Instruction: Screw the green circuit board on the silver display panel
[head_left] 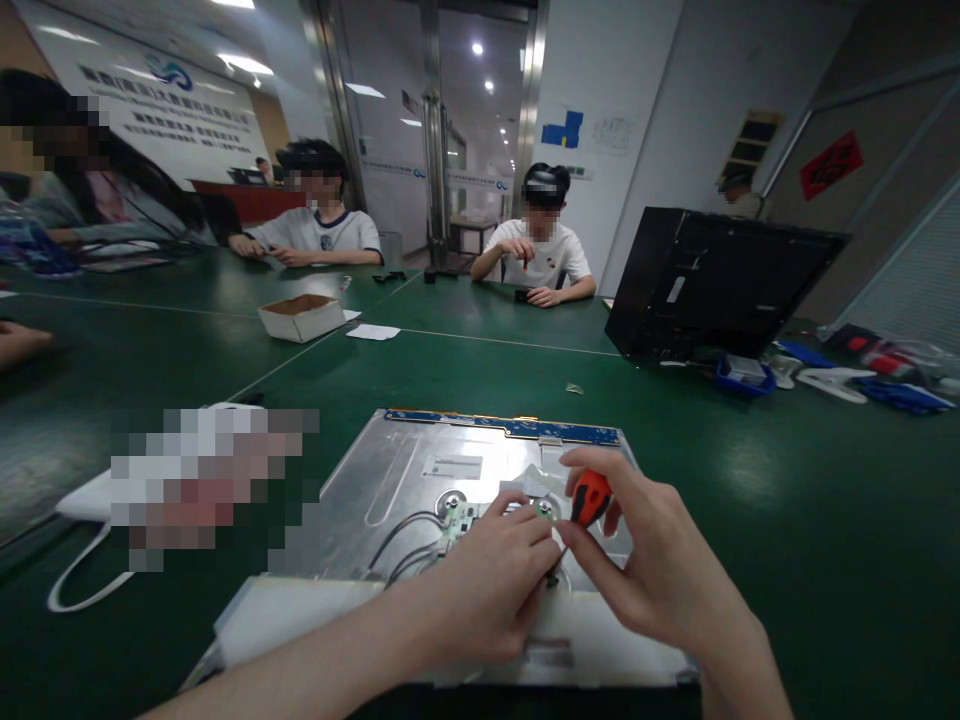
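Observation:
My right hand grips a red-and-black screwdriver by its handle, the shaft slanting down toward my left fingertips. Over a small green circuit board rests my left hand, closed, with its fingers bent; whatever they pinch is hidden beneath them. That board sits on a flat silver metal panel, which looks like the back of a display. Dark cables run off the board's left side. A blue circuit strip lines the panel's far edge, and a whitish sheet covers its near edge.
Left of the panel lies a white item with a strap, partly blurred out. Farther back stand an open white box and a large black monitor housing. A blue tray holds small parts at right. Several people sit around the green table.

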